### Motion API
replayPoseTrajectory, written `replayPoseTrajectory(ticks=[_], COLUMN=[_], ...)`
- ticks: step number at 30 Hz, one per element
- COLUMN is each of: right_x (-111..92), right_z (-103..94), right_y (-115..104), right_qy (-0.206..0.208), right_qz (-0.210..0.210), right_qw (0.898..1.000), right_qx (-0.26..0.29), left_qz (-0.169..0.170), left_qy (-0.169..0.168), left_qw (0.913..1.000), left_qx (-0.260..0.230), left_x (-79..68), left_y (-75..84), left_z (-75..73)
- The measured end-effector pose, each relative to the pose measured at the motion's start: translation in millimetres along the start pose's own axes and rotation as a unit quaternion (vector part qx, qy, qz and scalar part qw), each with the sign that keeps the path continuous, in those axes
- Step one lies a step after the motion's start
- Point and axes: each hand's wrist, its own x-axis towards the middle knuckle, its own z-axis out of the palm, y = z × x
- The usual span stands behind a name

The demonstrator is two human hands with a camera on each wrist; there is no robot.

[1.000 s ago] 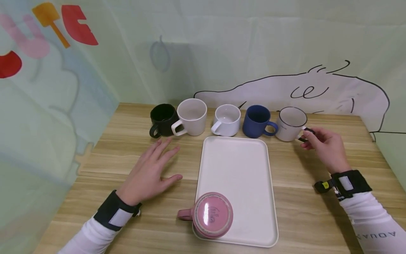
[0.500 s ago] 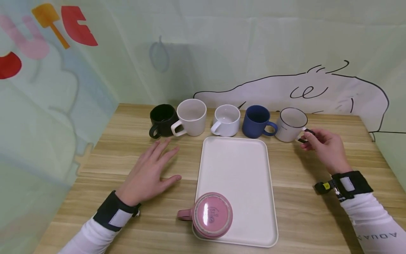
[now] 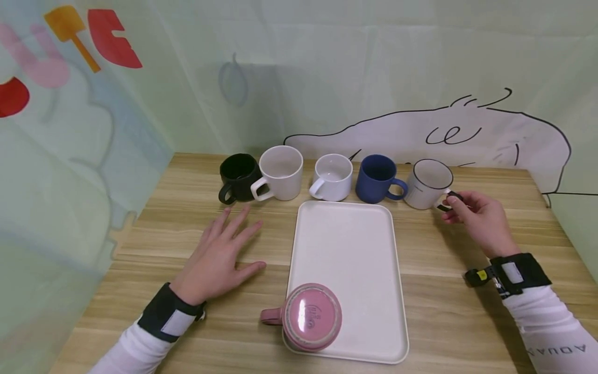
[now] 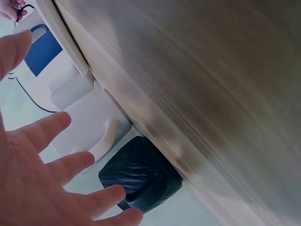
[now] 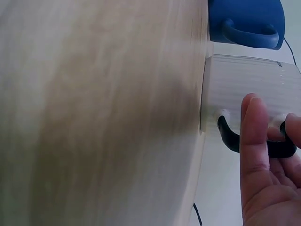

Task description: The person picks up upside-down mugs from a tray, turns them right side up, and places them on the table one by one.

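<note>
My right hand (image 3: pixel 481 218) pinches the black handle (image 5: pixel 233 140) of a white mug with a dark rim (image 3: pixel 427 187), the last in a row along the back of the table. In the right wrist view the thumb and fingers are at that handle, and the mug stands upright. My left hand (image 3: pixel 217 262) is spread with straight fingers over the table, left of a white tray (image 3: pixel 348 249). Its fingertips point toward a black mug (image 3: pixel 240 179) and a large white mug (image 3: pixel 282 174). An upside-down pink mug (image 3: pixel 312 318) sits on the tray's near left corner, its handle jutting past the rim.
Between the large white mug and the gripped one stand a small white cup (image 3: pixel 334 179) and a blue mug (image 3: pixel 376 179). A printed cloth backdrop (image 3: pixel 350 78) rises right behind the row. Wooden tabletop (image 3: pixel 439 311) extends on both sides of the tray.
The gripped mug and right hand have barely shifted, with the mug's rim slightly lower in view. My left hand keeps its spread pose, and the other mugs and tray stay put.
</note>
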Motion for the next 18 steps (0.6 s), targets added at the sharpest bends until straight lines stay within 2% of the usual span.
replayPoseTrajectory(ticks=[7, 12, 18], right_x=[-5, -12, -25], right_z=[-2.6, -6.5, -10.3], right_y=[-2, -6, -17], right_qy=[0.015, 0.024, 0.059], right_qz=[-0.003, -0.001, -0.027], right_qw=[1.0, 0.998, 0.994], right_qx=[-0.006, -0.05, -0.086], left_qz=[-0.002, -0.011, -0.016], left_qy=[-0.006, -0.009, -0.007], left_qw=[1.0, 0.9999, 0.9993], left_qx=[-0.003, -0.009, -0.033], left_x=[-2.6, -4.7, -7.0], left_y=[-0.1, 0.2, 4.5], left_z=[1.1, -1.3, -10.3])
